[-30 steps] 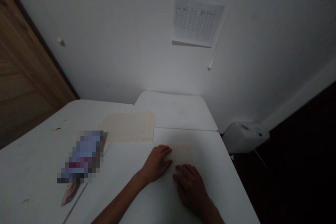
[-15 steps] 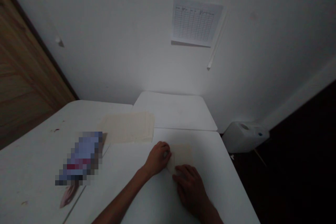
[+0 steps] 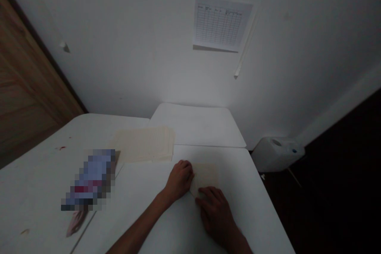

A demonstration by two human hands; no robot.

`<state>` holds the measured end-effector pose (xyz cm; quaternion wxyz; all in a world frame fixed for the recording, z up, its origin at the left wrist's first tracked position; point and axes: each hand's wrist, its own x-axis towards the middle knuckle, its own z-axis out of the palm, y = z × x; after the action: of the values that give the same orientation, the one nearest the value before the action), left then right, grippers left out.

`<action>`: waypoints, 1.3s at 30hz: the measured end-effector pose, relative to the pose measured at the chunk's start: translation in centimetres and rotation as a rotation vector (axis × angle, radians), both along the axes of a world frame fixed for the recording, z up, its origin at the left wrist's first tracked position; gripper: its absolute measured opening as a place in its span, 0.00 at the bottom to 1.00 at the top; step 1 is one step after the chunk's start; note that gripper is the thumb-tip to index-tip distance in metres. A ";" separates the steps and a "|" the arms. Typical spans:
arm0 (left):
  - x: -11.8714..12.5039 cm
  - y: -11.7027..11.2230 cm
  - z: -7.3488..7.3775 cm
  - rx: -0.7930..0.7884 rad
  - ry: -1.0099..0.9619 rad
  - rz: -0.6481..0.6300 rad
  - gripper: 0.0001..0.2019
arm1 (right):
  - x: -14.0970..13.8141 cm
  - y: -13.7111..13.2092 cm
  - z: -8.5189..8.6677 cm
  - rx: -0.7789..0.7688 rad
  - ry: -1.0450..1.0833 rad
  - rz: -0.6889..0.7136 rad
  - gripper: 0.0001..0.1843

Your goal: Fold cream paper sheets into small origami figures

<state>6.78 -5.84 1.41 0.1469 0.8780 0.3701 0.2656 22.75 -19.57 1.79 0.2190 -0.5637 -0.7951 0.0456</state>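
Note:
A small cream sheet of paper [image 3: 207, 174] lies on the white table in front of me. My left hand [image 3: 180, 179] is at its left edge, fingers curled and closed on the paper there; the fingertips are partly hidden. My right hand [image 3: 216, 212] rests palm down over the near part of the sheet. Its fingers are stretched out and slightly apart, with the tips on the paper. Beyond my left hand, a stack of larger cream paper sheets [image 3: 145, 143] lies on the table.
A blurred-out bluish item [image 3: 92, 176] lies on the left table, with a pinkish piece [image 3: 75, 222] beside it. A seam runs between the white table [image 3: 166, 230] sections. A printed chart [image 3: 220, 24] hangs on the wall. A white plastic container [image 3: 275, 154] stands at right.
A narrow raised strip along the sheet's left side, visible earlier between my hands, now looks flatter. Both hands stay in nearly the same place. The view has shifted slightly.

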 end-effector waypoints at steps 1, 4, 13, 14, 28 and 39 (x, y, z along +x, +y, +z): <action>0.0 0.0 0.0 0.003 0.005 0.000 0.04 | 0.0 0.0 0.0 -0.001 -0.004 0.002 0.19; 0.0 0.0 0.1 0.012 0.023 -0.003 0.04 | 0.0 0.0 0.0 0.001 -0.005 0.000 0.18; 0.2 -0.4 -0.5 0.063 0.086 0.002 0.04 | 0.0 0.0 -0.4 0.011 -0.012 -0.002 0.18; 0.2 -0.5 -0.5 0.067 0.093 0.004 0.04 | 0.1 0.0 -0.4 0.017 -0.013 -0.001 0.18; 0.5 -0.6 -1.1 0.055 0.136 -0.140 0.10 | 0.1 0.1 0.2 0.001 -0.005 0.009 0.19; -2.0 -1.5 1.0 -0.014 0.055 -0.241 0.16 | 0.2 -0.1 -0.2 0.021 0.050 0.008 0.16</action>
<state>4.79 -7.38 2.42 0.1737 0.9220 0.2678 0.2192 22.91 -19.64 1.55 0.2447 -0.5568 -0.7921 0.0524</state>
